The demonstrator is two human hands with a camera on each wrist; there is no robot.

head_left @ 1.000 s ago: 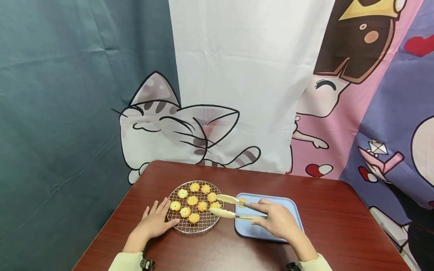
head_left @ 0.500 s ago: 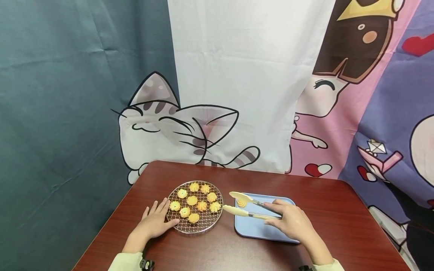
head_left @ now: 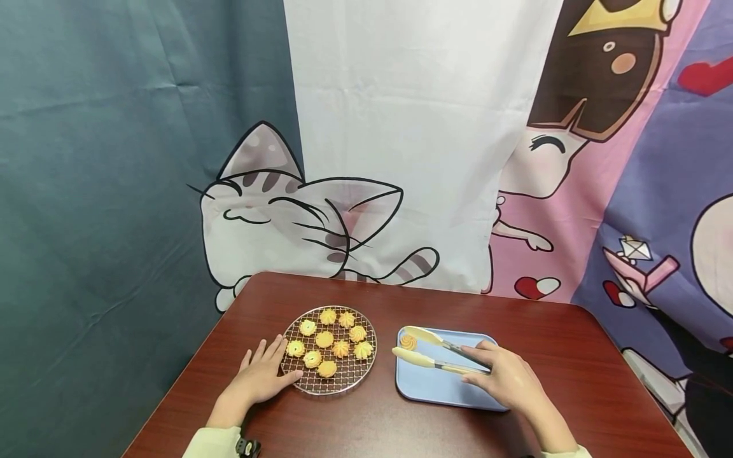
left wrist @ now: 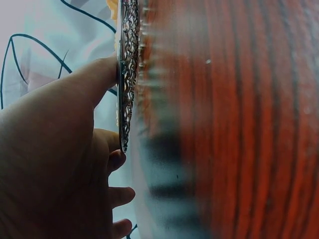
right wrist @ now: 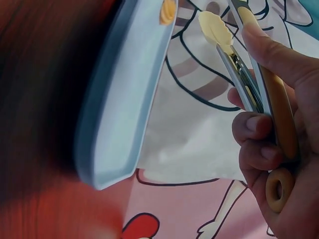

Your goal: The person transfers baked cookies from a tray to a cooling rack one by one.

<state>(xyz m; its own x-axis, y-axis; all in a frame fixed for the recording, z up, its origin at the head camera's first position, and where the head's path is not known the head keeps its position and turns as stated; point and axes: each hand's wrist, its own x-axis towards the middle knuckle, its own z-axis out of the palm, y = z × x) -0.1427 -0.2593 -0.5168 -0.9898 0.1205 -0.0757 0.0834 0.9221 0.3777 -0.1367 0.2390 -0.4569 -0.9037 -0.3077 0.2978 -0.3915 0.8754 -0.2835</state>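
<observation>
My left hand [head_left: 260, 375] rests at the left edge of a round wire cooling rack [head_left: 309, 383], fingers spread, thumb at its rim. The left wrist view shows the rack [left wrist: 128, 74] edge-on, with the thumb reaching over it. Several piped butter cookies [head_left: 324, 339] are spread across the mesh. My right hand [head_left: 509, 375] grips metal tongs with cream-coloured tips [head_left: 417, 357]. Those tips stand apart over the blue tray [head_left: 424, 385], holding nothing. One swirled cookie [head_left: 408, 342] lies in the tray's far left corner. In the right wrist view the tongs [right wrist: 279, 109] appear raised away from the tray.
Both rack and tray stand on a dark red wooden table [head_left: 355, 432], with a gap between them. Behind the table hangs a printed cloth [head_left: 366, 216] with a cartoon cat.
The right hand has drawn the tongs rightward, from beside the rack to over the tray, uncovering the tray's cookie. The left hand and the cookies on the rack have not moved.
</observation>
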